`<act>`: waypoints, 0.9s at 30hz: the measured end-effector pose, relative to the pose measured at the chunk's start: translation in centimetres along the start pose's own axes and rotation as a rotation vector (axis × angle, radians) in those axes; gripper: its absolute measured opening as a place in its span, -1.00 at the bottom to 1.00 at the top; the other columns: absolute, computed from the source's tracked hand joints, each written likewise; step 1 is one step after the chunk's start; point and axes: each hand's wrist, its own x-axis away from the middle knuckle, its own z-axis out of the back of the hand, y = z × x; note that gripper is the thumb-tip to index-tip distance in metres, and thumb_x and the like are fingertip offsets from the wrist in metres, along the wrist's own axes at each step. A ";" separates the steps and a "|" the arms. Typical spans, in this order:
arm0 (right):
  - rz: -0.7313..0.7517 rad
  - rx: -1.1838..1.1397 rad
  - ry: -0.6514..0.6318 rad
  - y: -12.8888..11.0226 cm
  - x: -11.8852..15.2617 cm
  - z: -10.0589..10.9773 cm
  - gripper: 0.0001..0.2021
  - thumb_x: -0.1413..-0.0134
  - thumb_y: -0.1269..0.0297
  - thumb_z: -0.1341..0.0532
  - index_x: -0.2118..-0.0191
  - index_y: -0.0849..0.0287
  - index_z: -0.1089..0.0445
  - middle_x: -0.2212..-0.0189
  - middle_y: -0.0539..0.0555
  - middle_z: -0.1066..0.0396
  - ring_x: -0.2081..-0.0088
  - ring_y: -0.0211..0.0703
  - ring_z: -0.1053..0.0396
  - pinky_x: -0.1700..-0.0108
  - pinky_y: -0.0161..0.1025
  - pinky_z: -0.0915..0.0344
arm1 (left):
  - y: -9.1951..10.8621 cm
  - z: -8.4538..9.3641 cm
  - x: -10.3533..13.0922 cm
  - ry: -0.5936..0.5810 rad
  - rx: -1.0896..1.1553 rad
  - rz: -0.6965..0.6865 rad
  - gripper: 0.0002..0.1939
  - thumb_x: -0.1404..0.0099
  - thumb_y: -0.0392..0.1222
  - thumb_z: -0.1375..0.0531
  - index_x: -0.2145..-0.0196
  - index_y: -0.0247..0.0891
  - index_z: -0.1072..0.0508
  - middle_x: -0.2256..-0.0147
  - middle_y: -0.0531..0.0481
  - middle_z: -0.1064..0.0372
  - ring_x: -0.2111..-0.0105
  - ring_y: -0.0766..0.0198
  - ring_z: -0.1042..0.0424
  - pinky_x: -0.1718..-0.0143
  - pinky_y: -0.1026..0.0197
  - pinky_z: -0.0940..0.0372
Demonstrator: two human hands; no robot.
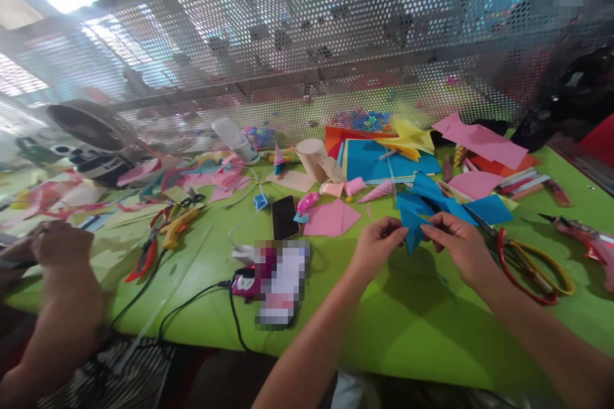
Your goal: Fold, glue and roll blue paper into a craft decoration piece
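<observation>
Between my two hands is a folded piece of blue paper (411, 222), held a little above the green table. My left hand (378, 241) pinches its left edge between thumb and fingers. On the other edge, my right hand (453, 239) grips the paper the same way. Scissors with red and yellow handles (532, 268) lie close to my right wrist, their blades partly hidden by blue paper. More blue paper pieces (489, 209) lie just behind my hands. A pink paper cone (377, 192) rests behind my left hand.
A stack of blue sheets (367, 163) lies at the back. Left of my arms are a dark phone (284, 217), a pixelated phone, cables and pliers (144, 255). A glue gun (588, 239) lies far right. A co-worker's hands (60, 246) are at the left edge.
</observation>
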 end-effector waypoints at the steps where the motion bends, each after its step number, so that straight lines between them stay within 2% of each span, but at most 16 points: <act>1: -0.006 -0.005 -0.002 -0.1 0.0 -0.1 -0.59 -0.04 -0.17 -0.50 0.39 0.06 -0.50 0.48 -0.01 -0.46 0.46 -0.19 -0.28 0.41 -0.19 -0.24 | 0.0 0.0 0.0 0.005 -0.009 -0.005 -0.62 -0.22 0.09 -0.47 0.32 -0.28 -0.54 0.43 0.05 -0.44 0.43 0.32 -0.39 0.32 0.23 -0.28; 7: -0.023 -0.045 -0.026 -0.9 0.1 -0.8 -0.53 0.02 -0.24 -0.50 0.36 0.08 -0.50 0.46 -0.03 -0.42 0.47 -0.22 -0.25 0.42 -0.21 -0.23 | -0.1 0.0 -0.2 0.063 0.001 -0.025 -0.62 -0.19 0.07 -0.48 0.39 -0.25 -0.47 0.48 0.09 -0.39 0.45 0.34 -0.38 0.35 0.26 -0.29; 12: -0.009 -0.048 -0.002 -1.0 0.1 -0.8 -0.54 -0.02 -0.22 -0.49 0.43 0.07 -0.45 0.48 -0.04 -0.42 0.45 -0.21 -0.27 0.40 -0.22 -0.25 | 0.3 -0.1 0.0 0.008 0.014 0.024 -0.62 -0.19 0.09 -0.48 0.30 -0.27 -0.53 0.40 0.04 -0.47 0.41 0.31 -0.44 0.29 0.23 -0.37; 16: -0.009 -0.058 -0.002 -0.8 0.2 -1.0 -0.57 -0.02 -0.20 -0.49 0.39 0.08 -0.49 0.46 -0.04 -0.44 0.44 -0.21 -0.31 0.41 -0.23 -0.27 | 0.5 -0.1 0.1 0.036 -0.007 0.012 -0.63 -0.16 0.04 -0.49 0.39 -0.24 -0.45 0.48 0.10 -0.38 0.45 0.33 -0.40 0.35 0.26 -0.33; 20: -0.005 -0.058 0.012 -0.6 0.3 -1.1 -0.58 -0.04 -0.18 -0.49 0.40 0.07 -0.47 0.47 -0.04 -0.43 0.44 -0.20 -0.30 0.41 -0.22 -0.26 | 0.7 -0.2 0.2 0.054 0.012 0.029 -0.61 -0.15 0.05 -0.51 0.41 -0.24 -0.44 0.48 0.11 -0.38 0.45 0.34 -0.40 0.35 0.26 -0.34; 24: 0.002 -0.067 0.021 -0.5 0.3 -0.8 -0.56 -0.06 -0.18 -0.49 0.43 0.07 -0.43 0.47 -0.04 -0.43 0.44 -0.20 -0.30 0.39 -0.21 -0.26 | 0.7 -0.4 0.4 -0.023 0.060 0.080 -0.54 -0.15 0.16 -0.50 0.29 -0.28 -0.54 0.37 0.03 -0.49 0.39 0.31 -0.45 0.26 0.23 -0.39; 27: 0.000 -0.072 0.018 -0.6 0.2 -0.5 -0.56 -0.03 -0.18 -0.51 0.44 0.07 -0.44 0.49 -0.05 -0.40 0.46 -0.22 -0.27 0.39 -0.21 -0.23 | 0.4 -0.4 0.2 -0.090 0.047 0.101 -0.50 -0.08 0.16 -0.55 0.28 -0.30 -0.56 0.37 0.01 -0.50 0.40 0.32 -0.43 0.28 0.24 -0.35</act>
